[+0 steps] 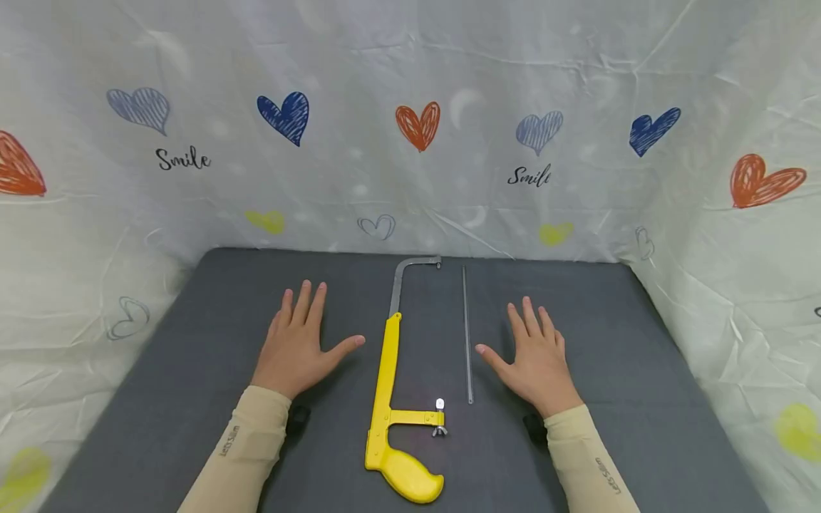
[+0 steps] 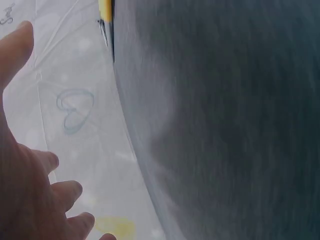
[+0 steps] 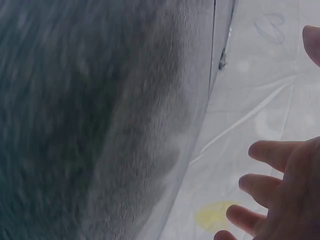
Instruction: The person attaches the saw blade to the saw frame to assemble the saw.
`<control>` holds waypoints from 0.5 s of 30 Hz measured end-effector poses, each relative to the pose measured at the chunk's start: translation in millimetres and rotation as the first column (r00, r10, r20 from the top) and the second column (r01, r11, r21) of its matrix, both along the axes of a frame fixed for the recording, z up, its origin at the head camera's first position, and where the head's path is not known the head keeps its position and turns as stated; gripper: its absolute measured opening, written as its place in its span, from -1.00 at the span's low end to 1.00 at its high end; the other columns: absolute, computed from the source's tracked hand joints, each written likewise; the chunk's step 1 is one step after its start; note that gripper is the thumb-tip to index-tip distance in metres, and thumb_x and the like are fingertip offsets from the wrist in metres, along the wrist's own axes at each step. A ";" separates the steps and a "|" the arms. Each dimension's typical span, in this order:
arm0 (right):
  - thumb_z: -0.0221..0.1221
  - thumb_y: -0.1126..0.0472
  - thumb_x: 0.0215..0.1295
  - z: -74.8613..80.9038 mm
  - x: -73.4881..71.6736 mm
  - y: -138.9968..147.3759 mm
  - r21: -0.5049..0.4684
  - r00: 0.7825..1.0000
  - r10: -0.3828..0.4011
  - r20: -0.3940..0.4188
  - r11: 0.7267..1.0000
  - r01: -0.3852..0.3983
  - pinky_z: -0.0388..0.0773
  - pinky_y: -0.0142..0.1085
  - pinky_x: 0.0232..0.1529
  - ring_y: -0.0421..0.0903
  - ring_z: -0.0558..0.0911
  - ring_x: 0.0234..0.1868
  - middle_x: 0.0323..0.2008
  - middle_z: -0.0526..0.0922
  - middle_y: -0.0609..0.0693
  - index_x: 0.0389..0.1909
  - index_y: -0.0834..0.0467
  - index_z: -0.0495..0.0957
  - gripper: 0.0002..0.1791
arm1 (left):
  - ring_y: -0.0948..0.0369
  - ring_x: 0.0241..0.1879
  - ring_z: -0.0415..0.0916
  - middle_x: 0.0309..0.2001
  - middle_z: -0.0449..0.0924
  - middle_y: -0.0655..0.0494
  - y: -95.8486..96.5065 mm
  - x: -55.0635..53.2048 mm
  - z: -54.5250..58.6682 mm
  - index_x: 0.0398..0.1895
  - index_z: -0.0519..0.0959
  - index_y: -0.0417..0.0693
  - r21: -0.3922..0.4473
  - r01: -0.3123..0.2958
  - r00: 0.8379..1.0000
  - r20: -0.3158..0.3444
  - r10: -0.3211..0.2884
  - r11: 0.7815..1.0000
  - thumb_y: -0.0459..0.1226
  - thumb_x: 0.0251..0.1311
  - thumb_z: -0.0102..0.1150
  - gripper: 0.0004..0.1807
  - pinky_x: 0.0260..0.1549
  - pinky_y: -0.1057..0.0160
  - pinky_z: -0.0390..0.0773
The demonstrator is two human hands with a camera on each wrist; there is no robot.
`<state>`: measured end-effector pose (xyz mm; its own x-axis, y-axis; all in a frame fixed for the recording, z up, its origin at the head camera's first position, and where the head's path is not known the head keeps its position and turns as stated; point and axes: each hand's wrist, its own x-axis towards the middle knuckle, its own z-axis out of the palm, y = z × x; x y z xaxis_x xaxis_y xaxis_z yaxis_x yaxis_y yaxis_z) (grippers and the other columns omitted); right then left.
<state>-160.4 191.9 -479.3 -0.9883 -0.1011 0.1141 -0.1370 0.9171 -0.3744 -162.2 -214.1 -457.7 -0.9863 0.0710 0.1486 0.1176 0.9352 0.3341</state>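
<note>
A hacksaw frame point(image 1: 385, 370) with a yellow handle and a grey metal front arm lies on the dark table, its grip toward the person. A wing nut point(image 1: 440, 431) sits at the end of its lower crossbar. Just right of the frame lies a thin, straight hacksaw blade point(image 1: 467, 335), separate from it. My left hand point(image 1: 297, 349), fingers straight and thumb spread, hovers left of the frame and holds nothing. On the other side, my right hand point(image 1: 535, 362) is spread the same way, its thumb tip close to the blade.
The dark grey table point(image 1: 616, 456) is bordered at the back and sides by a white curtain point(image 1: 410, 43) printed with hearts and "Smile". Both forearms wear beige sleeves point(image 1: 240, 442), with a small black device under each wrist.
</note>
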 end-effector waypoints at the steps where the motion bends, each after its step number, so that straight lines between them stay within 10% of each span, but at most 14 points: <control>1: 0.16 -0.56 0.39 -0.1 -0.3 -2.3 0.004 1.000 0.003 -0.002 1.000 -0.003 -0.01 0.47 0.58 0.37 -0.08 0.76 0.78 -0.11 0.19 0.77 0.08 0.04 0.18 | -0.36 0.74 -0.28 0.79 -0.24 -0.20 2.2 -0.4 -0.7 0.81 -0.17 -0.01 0.003 0.003 1.000 0.006 -0.003 1.000 0.52 0.25 0.17 0.34 0.58 -0.50 -0.02; 15: 0.19 -0.53 0.38 2.2 -0.8 -30.9 0.001 0.998 0.061 -0.011 0.998 -0.061 0.11 0.44 0.57 0.37 0.08 0.73 0.75 0.02 0.23 0.75 0.07 0.11 0.15 | -0.31 0.76 -0.22 0.79 -0.19 -0.17 41.6 -4.4 -8.8 0.81 -0.18 -0.03 0.014 0.061 0.998 0.017 -0.062 0.998 0.53 0.26 0.15 0.35 0.59 -0.43 0.09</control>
